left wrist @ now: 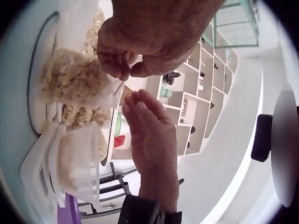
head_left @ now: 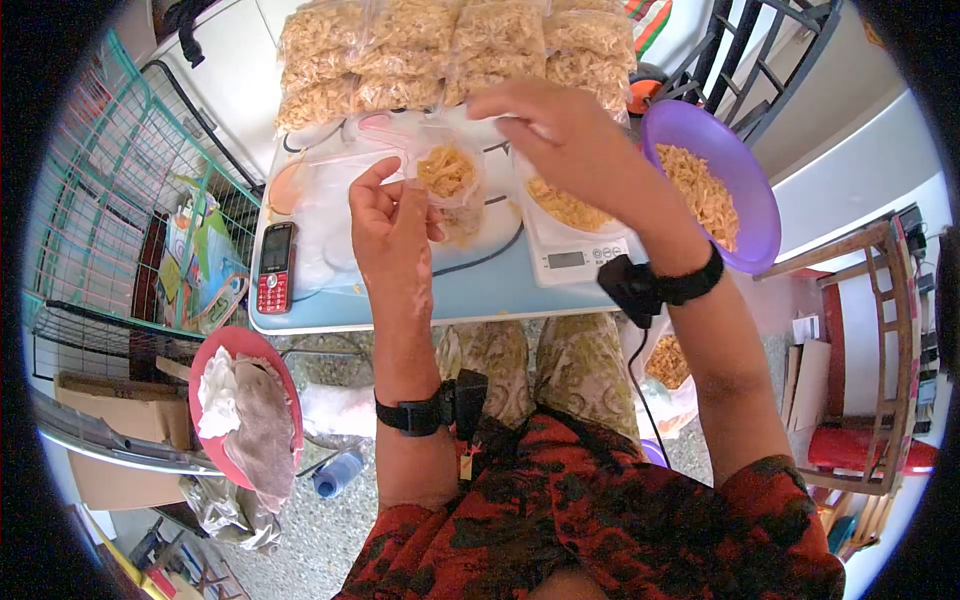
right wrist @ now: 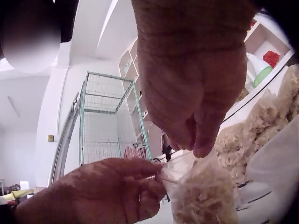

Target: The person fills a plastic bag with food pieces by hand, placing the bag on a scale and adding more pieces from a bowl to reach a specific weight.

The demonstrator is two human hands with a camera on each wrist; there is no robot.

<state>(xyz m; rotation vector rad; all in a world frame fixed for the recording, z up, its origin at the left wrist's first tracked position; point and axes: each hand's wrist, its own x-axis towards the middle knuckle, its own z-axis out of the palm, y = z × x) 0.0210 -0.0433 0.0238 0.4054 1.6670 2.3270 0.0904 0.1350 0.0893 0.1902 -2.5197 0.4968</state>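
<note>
A clear zip bag (head_left: 446, 196) of curly yellow-tan food pieces stands on the blue-and-white table, its mouth wide. My left hand (head_left: 390, 232) pinches the rim on its left side; in the left wrist view its thumb and fingers meet at the red zip line. Over the bag's far right side is my right hand (head_left: 560, 140), with fingers bunched and pointing at the mouth in the right wrist view (right wrist: 196, 112). A small tan piece (left wrist: 126, 93) shows at its fingertips in the left wrist view. Right of the bag, a white digital scale (head_left: 575, 262) bears a clear container of the same food.
Filled bags (head_left: 410, 50) are stacked along the back of the table. A purple basin (head_left: 765, 215) of food stands at the right. A red phone (head_left: 274, 275) lies near the left edge. Below it are a red basin (head_left: 215, 435) with cloths and a wire cage (head_left: 90, 180).
</note>
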